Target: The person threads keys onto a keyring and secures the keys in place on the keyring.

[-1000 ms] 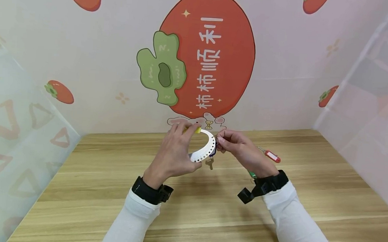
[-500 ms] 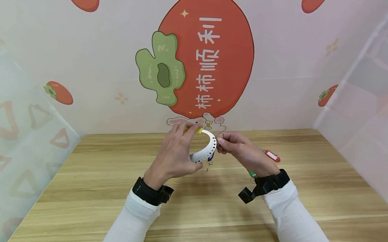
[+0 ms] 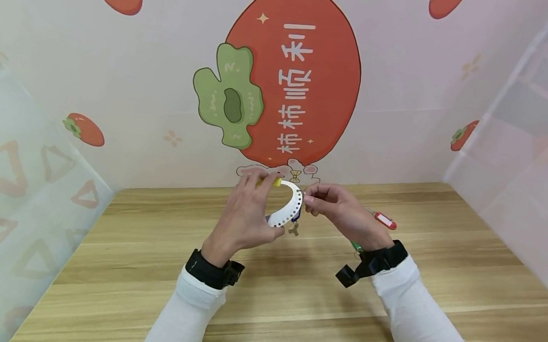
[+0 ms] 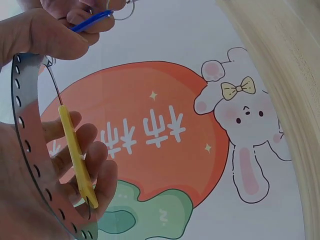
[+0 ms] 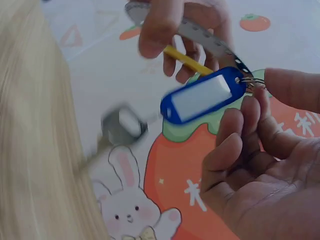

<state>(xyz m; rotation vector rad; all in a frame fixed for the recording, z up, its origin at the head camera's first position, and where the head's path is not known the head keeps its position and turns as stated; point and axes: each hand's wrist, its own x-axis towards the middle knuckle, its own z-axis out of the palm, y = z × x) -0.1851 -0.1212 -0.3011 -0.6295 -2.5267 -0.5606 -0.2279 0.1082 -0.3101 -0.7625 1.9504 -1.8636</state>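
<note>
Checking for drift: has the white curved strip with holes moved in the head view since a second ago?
Yes, the white curved strip shifted slightly left against the printed yellow bow.

The key tag [image 5: 202, 96] looks smooth plastic; its split ring [image 5: 253, 80] and key [image 5: 114, 130], metal. The perforated band [image 4: 32, 130] looks glossy, the yellow handle [image 4: 75, 150] plastic, the surface [image 3: 265, 306] wood-grained, the sleeves [image 3: 185, 307] matt cloth.

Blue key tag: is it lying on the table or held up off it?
Held up: the right hand pinches its metal ring, and the key hangs from the blue key tag's other end, above the table.
</note>
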